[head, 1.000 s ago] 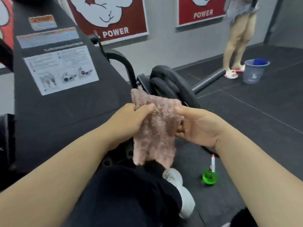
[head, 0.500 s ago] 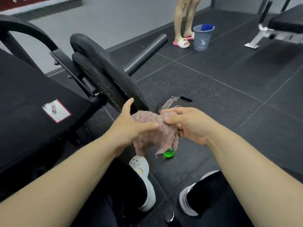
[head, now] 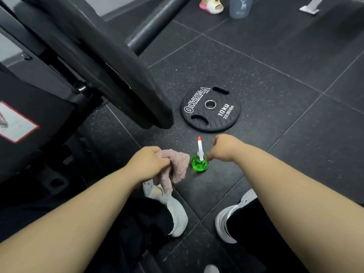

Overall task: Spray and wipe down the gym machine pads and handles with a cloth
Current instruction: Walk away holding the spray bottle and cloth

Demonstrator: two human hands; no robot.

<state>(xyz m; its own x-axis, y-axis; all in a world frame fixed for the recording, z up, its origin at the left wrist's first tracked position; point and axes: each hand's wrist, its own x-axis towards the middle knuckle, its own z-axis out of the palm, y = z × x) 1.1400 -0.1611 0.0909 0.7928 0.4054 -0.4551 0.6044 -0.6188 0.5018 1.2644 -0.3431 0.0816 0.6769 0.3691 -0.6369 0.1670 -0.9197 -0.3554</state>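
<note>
Right hand has left the cloth, gripped by left hand, and curls beside spray bottle, maybe touching.

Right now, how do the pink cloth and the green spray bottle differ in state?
The pink cloth is off the floor, gripped in the left hand and hanging limp; the green spray bottle stands upright on it. The cloth is clearly held; whether the right hand, close beside the bottle, touches it I cannot tell. Both lie between the two hands.
</note>
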